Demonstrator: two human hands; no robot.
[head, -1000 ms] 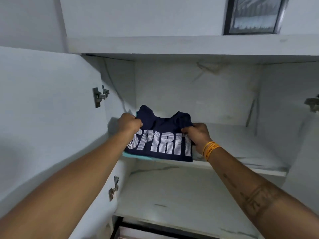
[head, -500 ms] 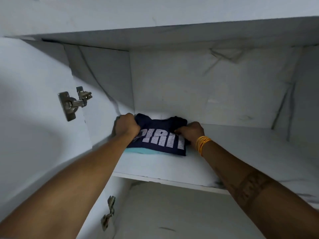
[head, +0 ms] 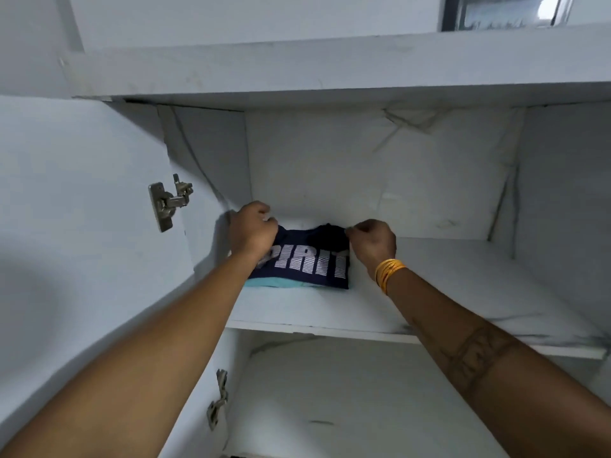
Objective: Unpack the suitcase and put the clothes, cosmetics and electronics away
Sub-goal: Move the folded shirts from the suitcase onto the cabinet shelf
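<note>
Head view: navy folded shirt (head: 305,259) lies on a teal garment (head: 274,283), far left on the cupboard shelf (head: 446,292). Left hand (head: 253,228), grip curled, rests on its left edge. Right hand (head: 373,242) seemingly pinches the right collar; contact unclear.

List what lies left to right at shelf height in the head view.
Upper hinge → left hand → navy shirt → right hand → bangles → bare shelf.
</note>
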